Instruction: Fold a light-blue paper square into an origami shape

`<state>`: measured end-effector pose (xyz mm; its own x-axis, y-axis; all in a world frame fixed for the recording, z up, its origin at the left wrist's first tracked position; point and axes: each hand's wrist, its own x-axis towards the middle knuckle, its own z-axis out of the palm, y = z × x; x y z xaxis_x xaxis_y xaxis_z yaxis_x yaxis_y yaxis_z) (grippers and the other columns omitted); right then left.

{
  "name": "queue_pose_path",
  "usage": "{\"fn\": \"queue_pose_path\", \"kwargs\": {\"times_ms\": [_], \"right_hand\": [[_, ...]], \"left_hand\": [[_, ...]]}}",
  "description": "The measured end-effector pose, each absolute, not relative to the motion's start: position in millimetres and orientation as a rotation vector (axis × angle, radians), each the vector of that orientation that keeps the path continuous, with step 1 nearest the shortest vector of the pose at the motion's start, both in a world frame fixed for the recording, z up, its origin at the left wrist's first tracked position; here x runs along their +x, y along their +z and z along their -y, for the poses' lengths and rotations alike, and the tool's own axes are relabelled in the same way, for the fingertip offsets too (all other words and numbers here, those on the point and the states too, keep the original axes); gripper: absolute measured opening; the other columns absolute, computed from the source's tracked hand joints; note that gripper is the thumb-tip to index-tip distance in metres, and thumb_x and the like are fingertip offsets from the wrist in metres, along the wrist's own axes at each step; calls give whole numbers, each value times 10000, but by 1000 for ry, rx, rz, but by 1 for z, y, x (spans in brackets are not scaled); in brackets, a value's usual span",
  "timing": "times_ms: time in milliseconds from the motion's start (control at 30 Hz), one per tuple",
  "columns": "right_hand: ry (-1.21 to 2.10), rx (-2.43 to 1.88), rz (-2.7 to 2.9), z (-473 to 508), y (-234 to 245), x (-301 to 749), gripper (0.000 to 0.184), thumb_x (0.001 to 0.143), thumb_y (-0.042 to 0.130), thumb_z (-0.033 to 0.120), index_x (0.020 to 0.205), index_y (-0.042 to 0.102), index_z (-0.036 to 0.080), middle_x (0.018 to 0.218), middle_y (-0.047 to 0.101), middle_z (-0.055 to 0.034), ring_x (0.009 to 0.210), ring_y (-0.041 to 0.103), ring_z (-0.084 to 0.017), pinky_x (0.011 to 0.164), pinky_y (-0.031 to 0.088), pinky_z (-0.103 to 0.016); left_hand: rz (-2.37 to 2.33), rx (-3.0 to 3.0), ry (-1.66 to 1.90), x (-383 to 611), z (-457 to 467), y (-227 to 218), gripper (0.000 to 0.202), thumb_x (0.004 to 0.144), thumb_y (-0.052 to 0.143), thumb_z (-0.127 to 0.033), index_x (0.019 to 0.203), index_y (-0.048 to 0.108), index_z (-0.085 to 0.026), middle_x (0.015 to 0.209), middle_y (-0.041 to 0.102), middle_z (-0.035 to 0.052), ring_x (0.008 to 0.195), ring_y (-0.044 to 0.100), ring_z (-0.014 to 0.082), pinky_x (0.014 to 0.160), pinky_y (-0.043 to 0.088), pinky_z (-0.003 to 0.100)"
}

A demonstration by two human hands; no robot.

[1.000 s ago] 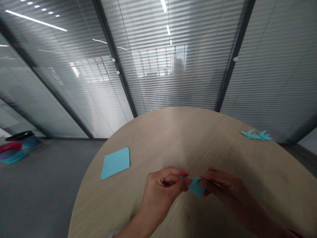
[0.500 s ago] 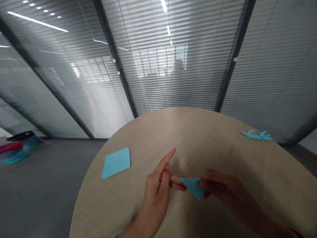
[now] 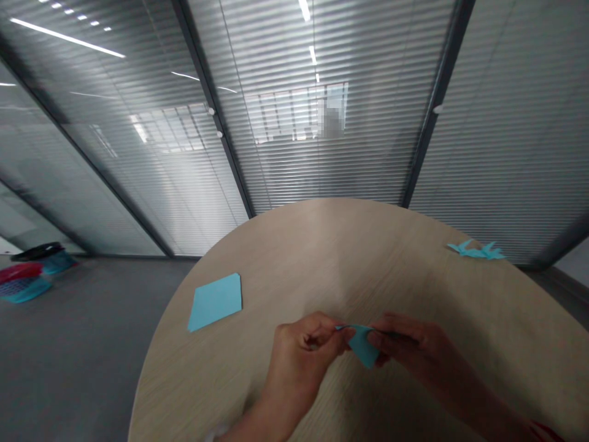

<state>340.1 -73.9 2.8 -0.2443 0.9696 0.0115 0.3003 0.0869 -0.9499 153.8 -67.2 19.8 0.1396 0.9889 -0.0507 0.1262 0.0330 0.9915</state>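
Observation:
A small folded piece of light blue paper [image 3: 363, 345] is held just above the round wooden table [image 3: 322, 258], near its front edge. My left hand [image 3: 304, 350] pinches the paper's left tip with curled fingers. My right hand [image 3: 407, 347] grips its right side, fingers pressed together. Part of the paper is hidden under both sets of fingers.
A flat blue paper square [image 3: 215, 301] lies on the table's left. Folded blue paper figures [image 3: 476, 250] sit at the far right edge. Glass walls with blinds stand behind. Coloured plastic items [image 3: 27, 279] rest on the grey floor at left.
My left hand, which had its fingers stretched out half a second ago, has curled back and pinched the paper's left tip. The right hand has kept its grip.

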Motion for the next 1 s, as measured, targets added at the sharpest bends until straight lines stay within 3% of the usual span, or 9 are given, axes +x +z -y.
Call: {"fn": "queue_pose_path", "kwargs": {"times_ms": [233, 600, 833, 1000], "right_hand": [[1200, -1273, 1524, 77, 0, 338, 259, 810, 603, 382, 697, 725, 185, 628, 654, -9, 615, 636, -157, 595, 482, -238], [1259, -1265, 1515, 77, 1, 336, 257, 809, 598, 377, 698, 740, 194, 654, 688, -22, 634, 645, -163, 609, 501, -244], [1232, -1269, 1442, 79, 1, 334, 216, 773, 629, 344, 648, 722, 194, 602, 657, 0, 586, 633, -147, 575, 493, -226], [1342, -1262, 1391, 76, 3, 334, 245, 753, 653, 392, 657, 727, 179, 579, 663, -9, 563, 628, -155, 561, 487, -244]], "left_hand": [[-1164, 1306, 850, 156, 63, 17, 206, 697, 706, -326, 621, 672, -137, 538, 626, -5, 498, 536, 97, 496, 402, 191], [-1076, 1303, 766, 156, 65, 15, 213, 768, 623, -292, 695, 731, -123, 608, 670, 35, 554, 587, 114, 554, 466, 205], [-1012, 1322, 603, 157, 63, 2, 328, 808, 598, -404, 745, 730, -111, 655, 702, 71, 577, 638, 140, 552, 488, 224], [-955, 1292, 571, 156, 67, 7, 434, 809, 579, -496, 684, 704, -101, 601, 699, 85, 513, 620, 129, 515, 470, 210]]}}
